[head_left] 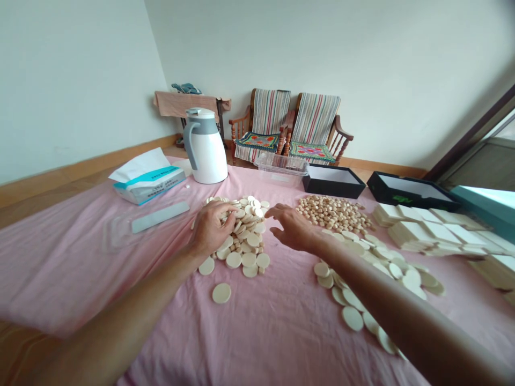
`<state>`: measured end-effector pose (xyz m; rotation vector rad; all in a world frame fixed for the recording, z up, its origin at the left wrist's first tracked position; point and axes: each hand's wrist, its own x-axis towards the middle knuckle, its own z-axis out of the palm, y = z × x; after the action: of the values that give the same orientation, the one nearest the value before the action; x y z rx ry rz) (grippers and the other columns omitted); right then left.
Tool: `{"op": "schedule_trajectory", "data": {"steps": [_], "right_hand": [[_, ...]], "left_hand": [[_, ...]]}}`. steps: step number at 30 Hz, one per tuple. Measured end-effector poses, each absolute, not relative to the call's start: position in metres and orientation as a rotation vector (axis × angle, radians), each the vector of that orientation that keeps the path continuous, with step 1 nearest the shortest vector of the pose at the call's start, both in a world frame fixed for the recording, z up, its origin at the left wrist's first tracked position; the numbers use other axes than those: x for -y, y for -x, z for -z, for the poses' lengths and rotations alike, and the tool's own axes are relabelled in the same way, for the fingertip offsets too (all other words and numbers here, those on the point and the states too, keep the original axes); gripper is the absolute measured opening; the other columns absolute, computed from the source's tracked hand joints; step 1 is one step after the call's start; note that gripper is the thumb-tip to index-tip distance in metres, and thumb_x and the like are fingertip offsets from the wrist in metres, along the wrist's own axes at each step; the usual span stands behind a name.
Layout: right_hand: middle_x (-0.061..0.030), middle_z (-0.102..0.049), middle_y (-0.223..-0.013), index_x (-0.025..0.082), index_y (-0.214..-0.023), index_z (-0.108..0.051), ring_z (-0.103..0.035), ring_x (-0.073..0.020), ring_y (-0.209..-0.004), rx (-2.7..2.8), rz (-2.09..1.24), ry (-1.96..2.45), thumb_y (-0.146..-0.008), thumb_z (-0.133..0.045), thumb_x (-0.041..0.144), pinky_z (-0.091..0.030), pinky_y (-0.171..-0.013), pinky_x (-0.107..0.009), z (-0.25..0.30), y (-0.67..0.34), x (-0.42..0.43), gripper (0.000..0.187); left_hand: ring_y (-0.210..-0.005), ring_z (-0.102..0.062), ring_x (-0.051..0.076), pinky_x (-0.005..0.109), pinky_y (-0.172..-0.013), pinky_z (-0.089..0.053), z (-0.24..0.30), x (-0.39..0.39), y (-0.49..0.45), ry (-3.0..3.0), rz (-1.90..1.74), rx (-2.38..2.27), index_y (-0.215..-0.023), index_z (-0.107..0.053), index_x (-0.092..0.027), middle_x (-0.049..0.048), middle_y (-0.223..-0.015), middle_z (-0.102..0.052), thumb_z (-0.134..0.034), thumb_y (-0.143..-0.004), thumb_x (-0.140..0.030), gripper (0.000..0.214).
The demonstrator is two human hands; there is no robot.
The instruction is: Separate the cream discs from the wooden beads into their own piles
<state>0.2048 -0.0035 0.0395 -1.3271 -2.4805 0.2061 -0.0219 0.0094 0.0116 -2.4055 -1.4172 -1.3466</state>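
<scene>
"So, is there anything to read from over here?"

"Green lettering [403, 199] on one black box [384, 194] and print along the tissue pack [161, 182], neither legible to me."

"Containers?"

"A white-lined black tray [333, 188] beside a clear plastic box [273, 170]; a grey-and-white jug [209, 158] stands near the tissues."

"And the hands?"

"Left hand [213, 228] curls over the heap of pale discs [252, 239] on the pink cloth [277, 316]; whether it pinches one, I can't tell. Right hand [292, 228] has its fingers parted, between that heap and the small wooden pieces [333, 212]."
</scene>
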Motion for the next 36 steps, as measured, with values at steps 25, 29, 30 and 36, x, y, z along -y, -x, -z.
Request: {"op": "schedule_trajectory", "data": {"steps": [25,29,30,36], "right_hand": [[-0.0033,-0.067,-0.076,0.017,-0.082,-0.067,-0.059,-0.0142,-0.068,2.529,-0.596,1.59,-0.074,-0.05,0.011,-0.04,-0.062,-0.024,-0.061,-0.283,0.055,0.02],[-0.0037,-0.067,-0.08,0.017,-0.089,-0.066,-0.059,-0.0152,-0.071,2.424,-0.45,1.549,-0.074,-0.052,0.01,-0.042,-0.067,-0.027,-0.055,-0.267,0.057,0.022],[-0.0037,-0.066,-0.082,0.017,-0.09,-0.065,-0.059,-0.015,-0.072,2.418,-0.453,1.494,-0.074,-0.052,0.009,-0.043,-0.068,-0.027,-0.052,-0.258,0.058,0.022],[-0.0089,-0.062,-0.098,0.014,-0.102,-0.057,-0.056,-0.0197,-0.091,2.519,-0.409,1.25,-0.072,-0.055,0.008,-0.045,-0.08,-0.031,-0.028,-0.2,0.066,0.031]], "left_hand": [[-0.088,-0.063,0.019,0.031,-0.083,-0.047,-0.009,-0.01,0.021,2.439,1.329,1.377,-0.084,-0.068,-0.017,0.0048,-0.088,-0.071,-0.052,-0.083,-0.021,0.017],[-0.09,-0.063,0.019,0.031,-0.084,-0.047,-0.006,-0.01,0.019,2.449,1.332,1.351,-0.084,-0.068,-0.017,0.0049,-0.089,-0.071,-0.052,-0.082,-0.021,0.016],[-0.09,-0.063,0.019,0.031,-0.085,-0.047,-0.006,-0.01,0.019,2.45,1.334,1.348,-0.084,-0.068,-0.017,0.0049,-0.089,-0.071,-0.053,-0.082,-0.021,0.016],[-0.09,-0.063,0.019,0.031,-0.085,-0.047,-0.007,-0.01,0.02,2.438,1.317,1.38,-0.085,-0.068,-0.017,0.0046,-0.089,-0.071,-0.052,-0.082,-0.02,0.017]]}}
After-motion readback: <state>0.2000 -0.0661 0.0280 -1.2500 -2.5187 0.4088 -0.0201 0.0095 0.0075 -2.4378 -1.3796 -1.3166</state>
